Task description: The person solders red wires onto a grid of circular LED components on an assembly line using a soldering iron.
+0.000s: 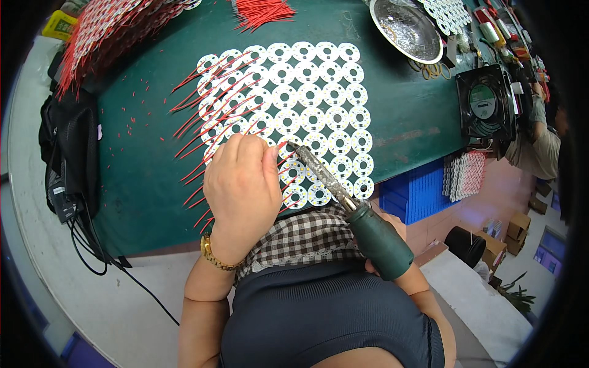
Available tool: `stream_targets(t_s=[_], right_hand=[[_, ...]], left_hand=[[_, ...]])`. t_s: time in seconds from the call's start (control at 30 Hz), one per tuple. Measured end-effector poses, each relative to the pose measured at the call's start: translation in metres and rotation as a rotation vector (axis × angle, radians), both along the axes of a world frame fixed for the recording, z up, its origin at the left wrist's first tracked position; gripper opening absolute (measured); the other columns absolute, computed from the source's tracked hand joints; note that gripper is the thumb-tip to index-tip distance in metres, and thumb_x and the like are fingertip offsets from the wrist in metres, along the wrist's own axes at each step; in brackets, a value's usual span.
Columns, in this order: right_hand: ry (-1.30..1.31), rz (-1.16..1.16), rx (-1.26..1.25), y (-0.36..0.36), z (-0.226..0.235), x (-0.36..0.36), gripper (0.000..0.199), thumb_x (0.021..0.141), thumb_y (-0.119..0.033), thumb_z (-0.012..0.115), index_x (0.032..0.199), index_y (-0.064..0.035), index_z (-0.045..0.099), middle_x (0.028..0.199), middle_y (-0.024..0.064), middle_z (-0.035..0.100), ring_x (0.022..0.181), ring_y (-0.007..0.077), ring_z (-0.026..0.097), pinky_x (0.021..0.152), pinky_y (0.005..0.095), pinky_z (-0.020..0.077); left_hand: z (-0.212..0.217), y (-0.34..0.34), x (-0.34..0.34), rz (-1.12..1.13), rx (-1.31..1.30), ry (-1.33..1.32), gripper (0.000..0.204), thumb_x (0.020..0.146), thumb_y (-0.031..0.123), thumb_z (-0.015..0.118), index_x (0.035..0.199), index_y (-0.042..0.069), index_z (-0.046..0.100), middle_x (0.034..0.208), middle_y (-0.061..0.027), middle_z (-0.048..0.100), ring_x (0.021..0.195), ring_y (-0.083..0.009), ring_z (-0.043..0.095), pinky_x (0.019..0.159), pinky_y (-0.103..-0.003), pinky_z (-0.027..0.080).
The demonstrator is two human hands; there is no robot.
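Observation:
A panel of round white ring-shaped LED boards [312, 119] lies on the green table. Thin red wires [195, 130] stick out leftward from the boards in its left columns. My left hand [241, 178] rests over the panel's lower left part, thumb and forefinger pinched on a short red wire at one ring. My right hand [392, 226] grips a soldering iron [381, 241] by its dark green handle, which hides most of the fingers. The iron's tip meets the ring right beside the pinched wire end.
A bundle of red wires [262, 12] lies at the far edge. Wired panels [116, 27] are stacked far left, near a black bag [76, 159]. A metal bowl [407, 30] and a black fan [486, 103] stand right. Below the table edge sits a blue crate [412, 195]. Another person [543, 138] is at far right.

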State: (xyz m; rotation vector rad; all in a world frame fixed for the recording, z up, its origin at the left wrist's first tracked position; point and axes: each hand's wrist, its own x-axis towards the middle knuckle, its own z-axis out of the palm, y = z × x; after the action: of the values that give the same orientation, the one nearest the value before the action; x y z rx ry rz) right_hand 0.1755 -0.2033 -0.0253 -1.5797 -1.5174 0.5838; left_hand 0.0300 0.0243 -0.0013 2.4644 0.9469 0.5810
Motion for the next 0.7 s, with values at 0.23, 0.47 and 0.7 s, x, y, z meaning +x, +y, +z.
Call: stream_targets(t_s=[0.23,0.47,0.7], right_hand=[[0.009,-0.025,-0.017,-0.001,0.006,0.0,0.079,0.06,-0.053,0.084,0.106,0.0064,0.06,0.084,0.0126,0.069,0.067,0.0241,0.069,0.06,0.0302,0.0538],[0.139,-0.014,-0.023,-0.006,0.001,0.0,0.079,0.062,-0.052,0.084,0.109,0.006,0.059,0.086,0.0126,0.07,0.073,0.0248,0.07,0.065,0.0315,0.0544],[0.169,0.009,-0.096,-0.006,0.001,0.0,0.083,0.06,-0.054,0.084,0.111,0.0066,0.059,0.085,0.0107,0.069,0.071,0.0226,0.069,0.065,0.0308,0.0545]], left_hand=[[0.0,0.001,0.002,-0.01,-0.003,-0.002,0.013,0.087,0.013,0.06,0.081,0.004,0.053,0.078,-0.0111,0.053,0.07,-0.0305,0.053,0.062,-0.042,0.041],[-0.004,-0.001,0.001,-0.002,0.071,0.007,0.012,0.087,0.012,0.058,0.081,0.004,0.052,0.077,-0.0114,0.051,0.07,-0.0307,0.052,0.061,-0.042,0.041],[-0.003,-0.001,0.001,-0.005,0.075,0.01,0.012,0.087,0.012,0.058,0.079,0.005,0.052,0.076,-0.011,0.051,0.07,-0.0302,0.052,0.06,-0.042,0.04]])
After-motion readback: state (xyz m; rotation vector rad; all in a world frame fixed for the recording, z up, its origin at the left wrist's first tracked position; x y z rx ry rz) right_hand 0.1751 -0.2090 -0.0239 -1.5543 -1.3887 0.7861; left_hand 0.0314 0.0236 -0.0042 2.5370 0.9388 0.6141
